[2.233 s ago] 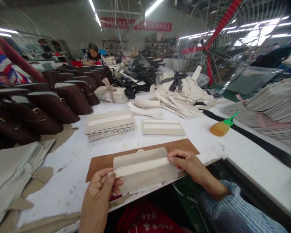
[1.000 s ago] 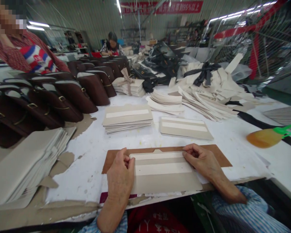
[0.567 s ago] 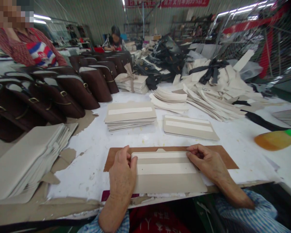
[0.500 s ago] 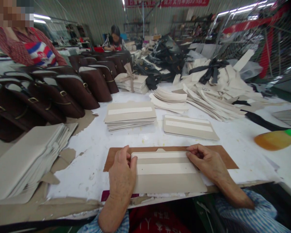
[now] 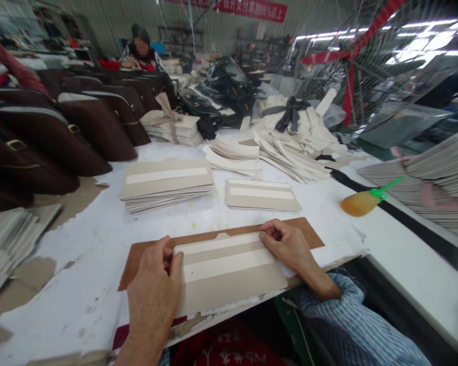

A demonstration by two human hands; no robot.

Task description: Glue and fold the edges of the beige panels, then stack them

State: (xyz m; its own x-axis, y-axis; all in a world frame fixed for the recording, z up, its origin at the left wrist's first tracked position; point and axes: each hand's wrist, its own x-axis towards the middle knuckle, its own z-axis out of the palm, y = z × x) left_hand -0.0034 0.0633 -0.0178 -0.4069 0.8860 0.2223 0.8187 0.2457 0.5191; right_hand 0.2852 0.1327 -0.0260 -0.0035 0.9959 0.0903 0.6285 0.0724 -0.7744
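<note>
A beige panel (image 5: 229, 284) with two white strips and a small tab on its far edge lies over a flat brown leather piece (image 5: 309, 231). The leather shows beyond the panel's far edge and at both ends. At the panel's left end, my left hand (image 5: 154, 282) grips the edge, thumb on top and fingers curled behind. My right hand (image 5: 290, 249) pinches the far right corner between thumb and fingers. Just beyond lies a small stack of similar panels (image 5: 263, 203), with a taller panel stack (image 5: 168, 178) to its left.
Dark brown bags (image 5: 95, 122) stand in rows at the left. An orange bottle with a green nozzle (image 5: 361, 203) lies at the right, near bundled grey sheets (image 5: 442, 168). Loose beige strips (image 5: 290, 157) spread farther back. Another person (image 5: 141, 51) sits beyond, and a large fan (image 5: 351, 56) stands behind.
My view has swung to the right, so everything appears shifted left and the bundled sheets show more fully. Both hands keep their places on the panel, which stays over the leather.
</note>
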